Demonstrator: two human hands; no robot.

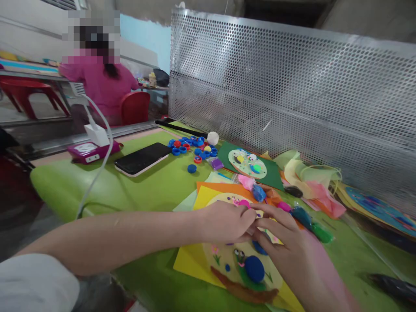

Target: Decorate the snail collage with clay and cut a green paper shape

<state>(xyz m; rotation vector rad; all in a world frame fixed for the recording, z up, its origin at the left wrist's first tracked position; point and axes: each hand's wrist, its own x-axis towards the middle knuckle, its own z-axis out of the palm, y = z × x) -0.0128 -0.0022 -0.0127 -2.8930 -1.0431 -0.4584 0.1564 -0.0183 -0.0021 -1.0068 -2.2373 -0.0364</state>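
Note:
My left hand [224,222] reaches in from the left, its fingers curled closed. Its fingertips meet those of my right hand [284,240], whose fingers are bent and pinched together; anything between them is hidden. Both hands are above a yellow sheet [188,260] bearing a pale oval picture [224,271]. On the oval are a dark blue disc [254,268], googly eyes [238,252], small flowers and a brown strip [242,289] along the bottom. A pink round piece [243,203] shows just beyond my fingers.
Bottle caps [198,145] lie beyond a phone [143,159]. A purple power strip [93,149] with a white cable sits left. Bagged clay [259,193] and a green card [276,175] lie behind the picture. A perforated metal panel [286,86] borders the table; a person [100,86] sits farther back.

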